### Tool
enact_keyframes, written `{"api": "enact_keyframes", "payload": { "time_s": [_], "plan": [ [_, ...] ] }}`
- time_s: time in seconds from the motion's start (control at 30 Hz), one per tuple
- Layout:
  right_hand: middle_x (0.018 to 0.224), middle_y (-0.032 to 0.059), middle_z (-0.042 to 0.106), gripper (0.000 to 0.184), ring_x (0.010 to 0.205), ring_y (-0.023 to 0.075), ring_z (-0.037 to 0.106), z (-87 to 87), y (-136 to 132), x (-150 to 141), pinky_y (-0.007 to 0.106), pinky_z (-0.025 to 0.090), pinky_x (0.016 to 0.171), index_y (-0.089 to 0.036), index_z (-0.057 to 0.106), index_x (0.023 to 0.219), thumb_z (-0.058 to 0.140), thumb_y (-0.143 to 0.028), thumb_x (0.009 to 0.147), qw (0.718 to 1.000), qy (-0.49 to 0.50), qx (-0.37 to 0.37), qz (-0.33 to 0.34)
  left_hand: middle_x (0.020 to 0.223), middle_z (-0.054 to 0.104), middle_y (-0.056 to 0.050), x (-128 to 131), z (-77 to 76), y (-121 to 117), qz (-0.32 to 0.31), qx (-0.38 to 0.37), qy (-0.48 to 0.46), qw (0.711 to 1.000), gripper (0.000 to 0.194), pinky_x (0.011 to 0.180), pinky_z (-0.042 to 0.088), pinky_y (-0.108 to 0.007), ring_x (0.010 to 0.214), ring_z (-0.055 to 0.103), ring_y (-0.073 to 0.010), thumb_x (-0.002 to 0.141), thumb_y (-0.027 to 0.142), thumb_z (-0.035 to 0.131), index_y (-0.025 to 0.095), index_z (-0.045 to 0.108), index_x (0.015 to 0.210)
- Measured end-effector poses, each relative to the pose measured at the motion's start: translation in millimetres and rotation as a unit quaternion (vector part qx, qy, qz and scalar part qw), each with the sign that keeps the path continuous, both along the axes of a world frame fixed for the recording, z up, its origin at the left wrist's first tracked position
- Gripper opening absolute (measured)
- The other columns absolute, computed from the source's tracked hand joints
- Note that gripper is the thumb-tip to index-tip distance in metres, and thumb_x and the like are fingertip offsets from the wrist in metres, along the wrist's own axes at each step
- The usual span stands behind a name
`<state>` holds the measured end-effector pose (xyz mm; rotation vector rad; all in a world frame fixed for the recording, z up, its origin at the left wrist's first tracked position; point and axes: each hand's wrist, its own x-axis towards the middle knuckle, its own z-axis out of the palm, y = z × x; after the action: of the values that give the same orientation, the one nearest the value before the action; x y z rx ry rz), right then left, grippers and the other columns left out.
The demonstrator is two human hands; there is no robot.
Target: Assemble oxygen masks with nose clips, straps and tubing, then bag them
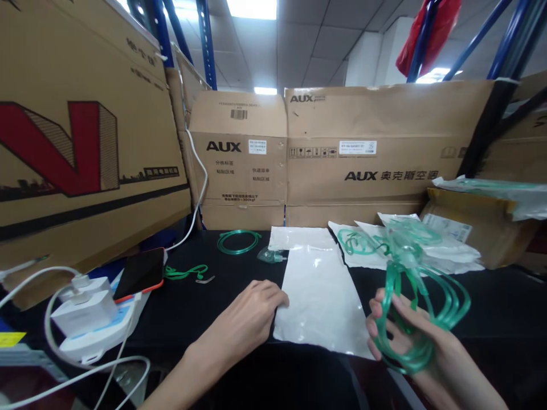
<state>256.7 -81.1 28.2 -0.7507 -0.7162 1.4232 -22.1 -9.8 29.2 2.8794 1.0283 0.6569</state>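
My right hand [405, 330] grips a coil of green plastic tubing [427, 307] with a clear green mask [404, 242] at its top, held up above the black table [205, 307]. My left hand [248, 316] rests on the table, fingers curled at the left edge of a flat white plastic bag [318, 285], touching it. A second coil of green tubing [238, 240] lies at the back of the table. A small clear mask piece [270, 255] sits just left of the bag's top.
AUX cardboard boxes [342, 154] wall the back; a large box [77, 136] leans at left. A phone [140, 272], white chargers and cables [85, 319] sit at left. A green strap [186, 272] lies near the phone. More packaged tubing [384, 245] lies at right.
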Motion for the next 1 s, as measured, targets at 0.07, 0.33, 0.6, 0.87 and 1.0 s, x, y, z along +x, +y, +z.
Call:
{"api": "enact_keyframes", "payload": {
  "time_s": [0.07, 0.33, 0.6, 0.87, 1.0],
  "plan": [
    [0.077, 0.0055, 0.069, 0.028, 0.066, 0.023, 0.068, -7.7, 2.1, -2.7, 0.034, 0.057, 0.049, -0.015, 0.073, 0.089, 0.084, -0.039, 0.08, 0.999, -0.006, -0.002, 0.037, 0.113, 0.075, -0.006, 7.5, 5.8, -4.3, -0.006, -0.014, -0.002, 1.0, 0.028, 0.097, 0.051, -0.044, 0.108, 0.067, -0.0253, 0.093, 0.0, 0.055, 0.017, 0.069, 0.112],
    [0.075, 0.0061, 0.071, 0.029, 0.065, 0.0228, 0.07, -21.3, 10.6, -5.8, 0.035, 0.06, 0.051, -0.013, 0.074, 0.086, 0.083, -0.04, 0.083, 0.996, -0.051, -0.012, 0.078, 0.124, 0.075, -0.005, 35.2, 8.6, -12.9, -0.057, -0.061, 0.069, 0.994, 0.028, 0.09, 0.059, -0.041, 0.109, 0.073, -0.0287, 0.09, 0.034, 0.078, 0.022, 0.074, 0.115],
    [0.077, 0.0049, 0.069, 0.023, 0.067, 0.0225, 0.069, -15.9, 5.3, -0.6, 0.035, 0.06, 0.051, -0.014, 0.075, 0.088, 0.08, -0.036, 0.086, 0.996, -0.04, -0.017, 0.084, 0.105, 0.08, -0.005, 36.8, 18.0, -12.2, -0.036, -0.018, 0.105, 0.994, 0.013, 0.076, 0.056, -0.034, 0.096, 0.077, -0.027, 0.094, 0.026, 0.068, 0.023, 0.079, 0.1],
    [0.077, 0.0023, 0.068, 0.019, 0.065, 0.0195, 0.069, -17.5, -13.7, 1.5, 0.032, 0.059, 0.05, -0.015, 0.073, 0.089, 0.076, -0.033, 0.091, 0.985, 0.017, -0.064, 0.157, 0.091, 0.076, -0.009, 59.3, 13.0, -10.3, -0.008, 0.038, 0.182, 0.983, 0.01, 0.057, 0.048, -0.03, 0.091, 0.072, -0.0301, 0.096, 0.02, 0.062, 0.017, 0.07, 0.092],
    [0.074, 0.0025, 0.07, 0.024, 0.062, 0.0181, 0.071, -26.4, -25.7, 4.1, 0.029, 0.057, 0.057, -0.014, 0.071, 0.087, 0.076, -0.038, 0.091, 0.975, 0.007, -0.116, 0.191, 0.079, 0.075, -0.009, 68.1, 14.6, 2.9, 0.016, 0.021, 0.149, 0.988, 0.022, 0.056, 0.046, -0.028, 0.076, 0.074, -0.0275, 0.103, 0.021, 0.053, 0.016, 0.071, 0.09]
  ]
}}
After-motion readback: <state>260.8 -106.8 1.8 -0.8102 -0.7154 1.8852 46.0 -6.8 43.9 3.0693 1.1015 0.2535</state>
